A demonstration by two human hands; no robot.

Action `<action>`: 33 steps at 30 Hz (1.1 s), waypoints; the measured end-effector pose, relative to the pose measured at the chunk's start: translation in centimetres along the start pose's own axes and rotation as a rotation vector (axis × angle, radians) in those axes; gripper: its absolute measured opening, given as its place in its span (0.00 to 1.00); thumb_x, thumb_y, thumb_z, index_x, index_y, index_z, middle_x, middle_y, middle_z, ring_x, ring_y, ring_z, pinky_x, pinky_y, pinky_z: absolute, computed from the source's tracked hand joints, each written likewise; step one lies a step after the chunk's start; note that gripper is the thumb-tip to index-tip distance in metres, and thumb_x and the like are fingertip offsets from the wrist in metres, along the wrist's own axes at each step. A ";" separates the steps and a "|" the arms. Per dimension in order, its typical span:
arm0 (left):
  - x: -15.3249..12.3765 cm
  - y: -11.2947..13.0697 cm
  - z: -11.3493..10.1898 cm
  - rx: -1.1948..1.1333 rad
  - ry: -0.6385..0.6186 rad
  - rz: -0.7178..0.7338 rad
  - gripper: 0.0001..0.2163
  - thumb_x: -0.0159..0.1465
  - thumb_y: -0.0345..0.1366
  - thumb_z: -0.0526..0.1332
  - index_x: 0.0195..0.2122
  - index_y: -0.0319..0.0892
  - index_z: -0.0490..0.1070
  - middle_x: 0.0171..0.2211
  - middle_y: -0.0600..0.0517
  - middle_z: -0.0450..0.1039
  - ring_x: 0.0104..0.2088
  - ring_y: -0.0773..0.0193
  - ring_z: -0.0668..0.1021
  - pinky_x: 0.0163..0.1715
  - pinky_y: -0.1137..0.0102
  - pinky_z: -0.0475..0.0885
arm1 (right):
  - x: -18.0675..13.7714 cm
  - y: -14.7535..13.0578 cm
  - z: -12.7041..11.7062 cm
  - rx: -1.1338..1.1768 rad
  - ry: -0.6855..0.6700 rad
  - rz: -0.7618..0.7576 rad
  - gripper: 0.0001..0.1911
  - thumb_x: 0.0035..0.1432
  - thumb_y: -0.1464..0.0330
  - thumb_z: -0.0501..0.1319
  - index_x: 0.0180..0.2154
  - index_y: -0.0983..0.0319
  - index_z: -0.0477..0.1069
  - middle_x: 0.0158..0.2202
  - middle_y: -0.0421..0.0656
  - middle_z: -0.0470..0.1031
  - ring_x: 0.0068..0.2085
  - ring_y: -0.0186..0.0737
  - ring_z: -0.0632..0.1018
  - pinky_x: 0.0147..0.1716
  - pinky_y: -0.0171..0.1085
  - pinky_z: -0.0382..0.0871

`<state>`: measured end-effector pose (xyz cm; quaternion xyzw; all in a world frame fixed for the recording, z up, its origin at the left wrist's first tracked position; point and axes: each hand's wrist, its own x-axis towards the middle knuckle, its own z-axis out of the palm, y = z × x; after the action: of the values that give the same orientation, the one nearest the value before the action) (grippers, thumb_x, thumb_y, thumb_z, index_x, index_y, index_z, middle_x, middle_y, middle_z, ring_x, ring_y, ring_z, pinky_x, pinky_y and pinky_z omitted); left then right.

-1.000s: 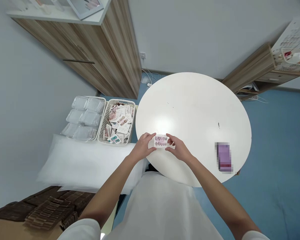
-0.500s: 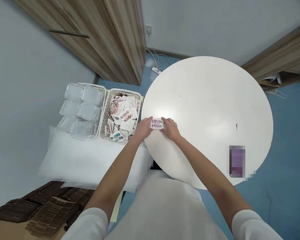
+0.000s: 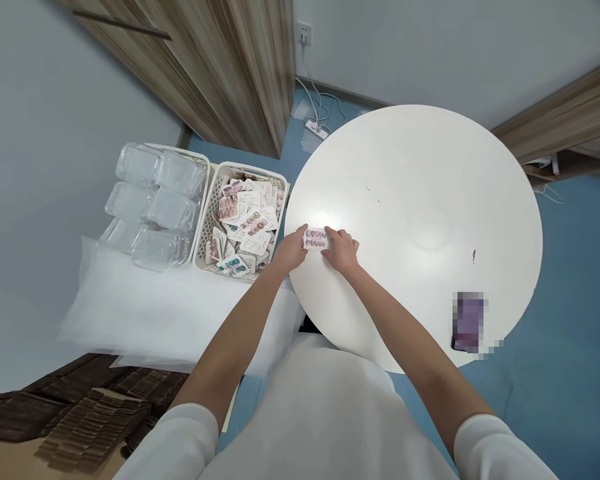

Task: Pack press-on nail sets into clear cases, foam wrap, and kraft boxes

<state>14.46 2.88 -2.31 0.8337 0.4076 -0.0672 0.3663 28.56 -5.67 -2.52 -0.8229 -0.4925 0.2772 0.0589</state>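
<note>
Between my two hands, a small white card of press-on nails [image 3: 315, 239] in pink-purple tones faces up over the left edge of the round white table [image 3: 420, 173]. My left hand [image 3: 292, 249] grips its left end between thumb and fingers. On the opposite end, my right hand [image 3: 342, 249] pinches the card the same way. Just left of my left hand stands a white basket [image 3: 199, 247] heaped with similar nail cards [image 3: 253, 223], some showing brown, pink or teal nails and others turned to their printed side.
Clear plastic boxes [image 3: 173, 208] are stacked in a second basket at far left. White translucent sheets [image 3: 165, 313] lie before the baskets. Brown folded cardboard [image 3: 90, 427] is at lower left. A blurred purple phone-like object [image 3: 469, 321] rests on the table's right. A power strip [image 3: 316, 129] lies on the floor.
The view has shifted slightly, moving the baskets left and up in the picture. Both hands still hold the nail card in nearly the same place at the table's edge.
</note>
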 end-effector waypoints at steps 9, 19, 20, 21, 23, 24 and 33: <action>-0.3 0.0 -0.1 -0.050 -0.007 -0.008 0.31 0.54 0.29 0.56 0.60 0.41 0.47 0.29 0.52 0.68 0.33 0.62 0.71 0.30 0.71 0.64 | -0.5 -0.3 -0.1 0.010 0.010 0.043 0.32 0.47 0.66 0.58 0.54 0.50 0.52 0.43 0.44 0.62 0.44 0.44 0.65 0.42 0.45 0.51; -0.4 0.4 -0.1 -0.025 -0.018 -0.050 0.33 0.55 0.30 0.55 0.61 0.40 0.42 0.32 0.50 0.69 0.35 0.61 0.72 0.31 0.71 0.64 | -0.8 0.2 0.4 0.057 0.037 0.025 0.42 0.45 0.63 0.60 0.58 0.51 0.40 0.45 0.46 0.61 0.46 0.48 0.64 0.44 0.48 0.52; -0.4 0.4 0.0 -0.028 -0.014 -0.059 0.34 0.55 0.29 0.55 0.61 0.40 0.40 0.33 0.49 0.69 0.35 0.61 0.72 0.31 0.71 0.64 | -1.0 0.4 0.5 0.074 0.040 0.017 0.43 0.45 0.63 0.60 0.58 0.52 0.38 0.45 0.46 0.61 0.47 0.48 0.64 0.45 0.48 0.52; -0.6 0.5 0.1 -0.030 -0.007 -0.067 0.35 0.55 0.29 0.55 0.61 0.39 0.38 0.33 0.49 0.69 0.35 0.61 0.71 0.31 0.71 0.63 | -1.3 0.6 0.5 0.096 0.044 0.007 0.44 0.45 0.63 0.60 0.59 0.53 0.37 0.46 0.46 0.61 0.47 0.48 0.63 0.46 0.48 0.53; -1.2 0.6 0.3 -0.035 0.014 -0.082 0.36 0.54 0.29 0.56 0.61 0.39 0.36 0.35 0.48 0.68 0.36 0.61 0.71 0.30 0.72 0.63 | -2.1 1.1 0.4 0.152 0.055 -0.020 0.43 0.46 0.62 0.59 0.59 0.55 0.37 0.47 0.47 0.61 0.48 0.47 0.63 0.46 0.48 0.54; -1.7 0.8 0.5 -0.039 0.028 -0.087 0.37 0.54 0.29 0.56 0.61 0.39 0.36 0.35 0.48 0.68 0.36 0.62 0.71 0.30 0.72 0.63 | -2.7 1.5 0.4 0.183 0.064 -0.036 0.42 0.46 0.63 0.58 0.59 0.56 0.37 0.47 0.47 0.61 0.48 0.47 0.64 0.46 0.47 0.56; -12.8 2.2 4.4 -0.185 0.065 -0.131 0.22 0.55 0.39 0.56 0.52 0.41 0.60 0.34 0.51 0.69 0.29 0.64 0.72 0.32 0.70 0.66 | -10.1 5.1 0.7 0.467 -0.084 -0.260 0.19 0.51 0.68 0.52 0.47 0.60 0.63 0.37 0.42 0.69 0.35 0.37 0.71 0.39 0.40 0.66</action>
<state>8.43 -8.93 0.98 0.7697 0.4773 -0.0260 0.4232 28.50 -16.92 -0.96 -0.7047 -0.5186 0.4074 0.2616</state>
